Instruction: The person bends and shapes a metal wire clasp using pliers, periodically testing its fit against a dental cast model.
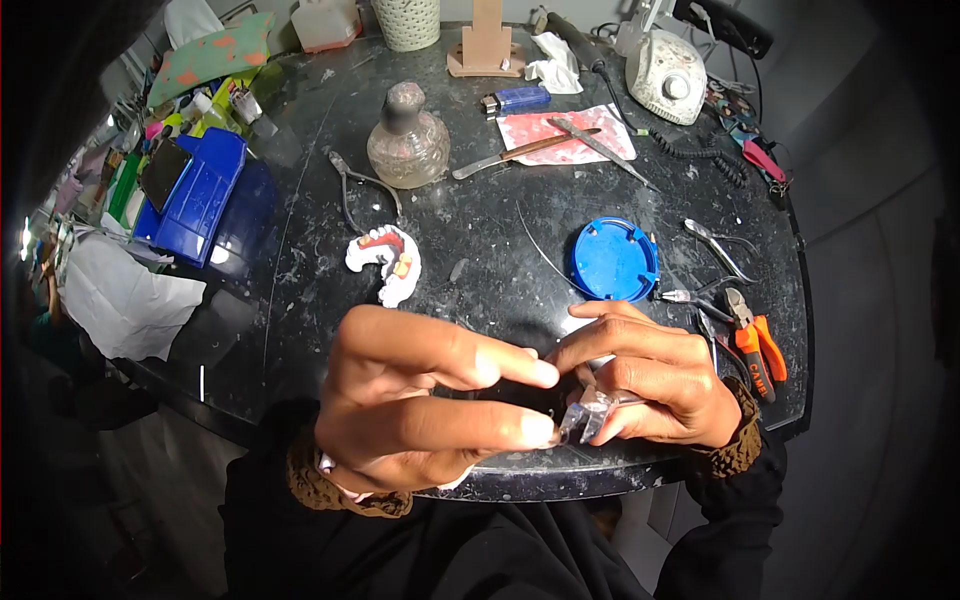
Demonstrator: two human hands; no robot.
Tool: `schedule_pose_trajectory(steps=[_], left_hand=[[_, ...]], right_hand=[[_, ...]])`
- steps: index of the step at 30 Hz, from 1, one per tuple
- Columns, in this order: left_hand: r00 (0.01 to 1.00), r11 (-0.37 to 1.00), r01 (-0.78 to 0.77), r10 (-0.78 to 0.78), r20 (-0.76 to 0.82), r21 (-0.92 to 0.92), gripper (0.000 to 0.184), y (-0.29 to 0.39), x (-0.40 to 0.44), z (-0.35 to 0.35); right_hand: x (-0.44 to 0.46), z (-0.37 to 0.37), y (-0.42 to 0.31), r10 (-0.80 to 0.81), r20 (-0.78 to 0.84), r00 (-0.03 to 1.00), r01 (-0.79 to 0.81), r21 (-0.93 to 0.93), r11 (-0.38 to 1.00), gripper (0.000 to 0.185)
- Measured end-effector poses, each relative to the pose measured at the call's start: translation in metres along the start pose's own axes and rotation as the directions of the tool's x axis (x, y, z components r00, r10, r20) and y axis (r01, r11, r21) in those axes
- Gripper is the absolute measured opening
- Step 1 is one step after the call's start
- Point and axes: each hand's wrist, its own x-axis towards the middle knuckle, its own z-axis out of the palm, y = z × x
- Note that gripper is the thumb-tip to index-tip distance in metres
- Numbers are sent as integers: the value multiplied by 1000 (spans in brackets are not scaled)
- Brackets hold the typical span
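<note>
Near the table's front edge, my right hand point(660, 385) is closed around metal pliers point(590, 415), whose shiny jaws point left. My left hand point(400, 415) reaches in from the left, its fingertips bent toward the jaws. One fingertip touches or nearly touches the jaw end; whatever it pinches is too small to make out. Beyond my hands lies a white dental cast point(402, 285) with reddish and yellowish parts. To the right is a round blue wire dispenser point(615, 262), with a thin wire point(540, 245) curving out on its left.
Orange-handled cutters point(768, 355) and other pliers point(718, 248) lie at right. Behind the cast are more pliers point(347, 185) and a glass burner point(408, 150). A knife point(525, 152) rests on pink wax point(560, 125). A blue box point(205, 200) and white paper point(130, 300) occupy the left.
</note>
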Motion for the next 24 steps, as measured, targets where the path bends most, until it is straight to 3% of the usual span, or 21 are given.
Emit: schedule_pose_trajectory(steps=[3, 7, 10, 16, 24], left_hand=[[995, 995, -96, 95, 16, 15, 27, -3, 4, -1], [995, 996, -83, 83, 53, 10, 25, -3, 3, -4], [978, 984, -154, 140, 156, 87, 14, -5, 8, -10], [971, 982, -166, 147, 188, 89, 20, -4, 9, -10], [988, 994, -105, 101, 118, 25, 23, -1, 6, -6]], right_hand=[[1, 0, -1, -10, 1, 1000, 10, -23, 1000, 28], [1, 0, -1, -4, 13, 1000, 5, -32, 999, 28], [2, -1, -1, -4, 17, 1000, 4, -45, 999, 28], [1, -2, 1, -10, 5, 1000, 11, -107, 994, 29], [2, -2, -1, -9, 7, 1000, 9, -128, 992, 29]])
